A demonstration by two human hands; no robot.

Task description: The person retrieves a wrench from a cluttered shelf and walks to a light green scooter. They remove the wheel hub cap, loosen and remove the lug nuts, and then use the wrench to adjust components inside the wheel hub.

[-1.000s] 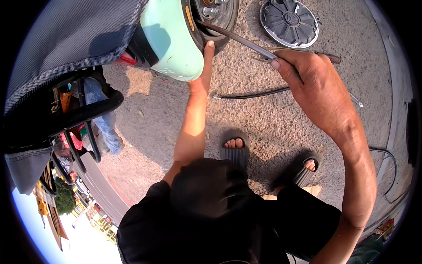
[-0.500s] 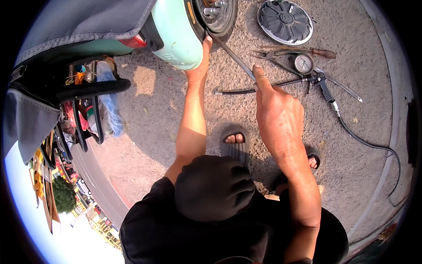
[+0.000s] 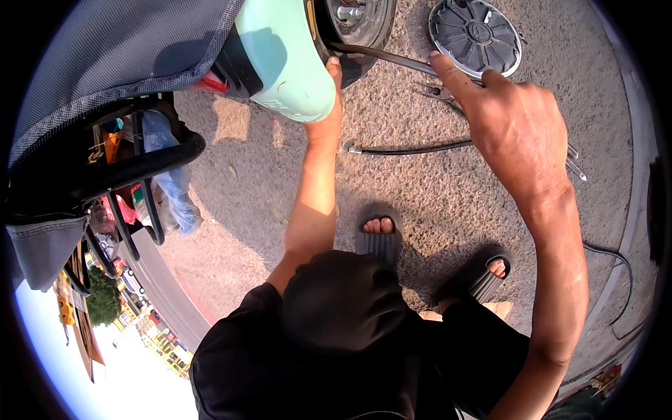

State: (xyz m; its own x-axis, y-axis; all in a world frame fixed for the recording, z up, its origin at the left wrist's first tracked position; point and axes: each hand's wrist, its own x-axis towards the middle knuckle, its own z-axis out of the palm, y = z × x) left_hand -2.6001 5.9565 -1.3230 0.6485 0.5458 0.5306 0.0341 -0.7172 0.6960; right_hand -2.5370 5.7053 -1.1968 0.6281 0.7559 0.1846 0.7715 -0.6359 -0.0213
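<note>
Seems to be prying at the tyre (image 3: 362, 68) with a metal bar (image 3: 395, 59) clamped in the right hand (image 3: 514, 122), with its tip at the tyre's inner edge, bracing the green fender (image 3: 288, 66) with the left hand (image 3: 328, 124), grip too hidden to tell, and likely needs steady leverage next.

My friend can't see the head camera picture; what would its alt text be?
A person's right hand holds a metal bar, its far end at a wheel, while the left hand touches the mint-green fender beside it. A round black cover and a black hose lie on the rough ground.
</note>
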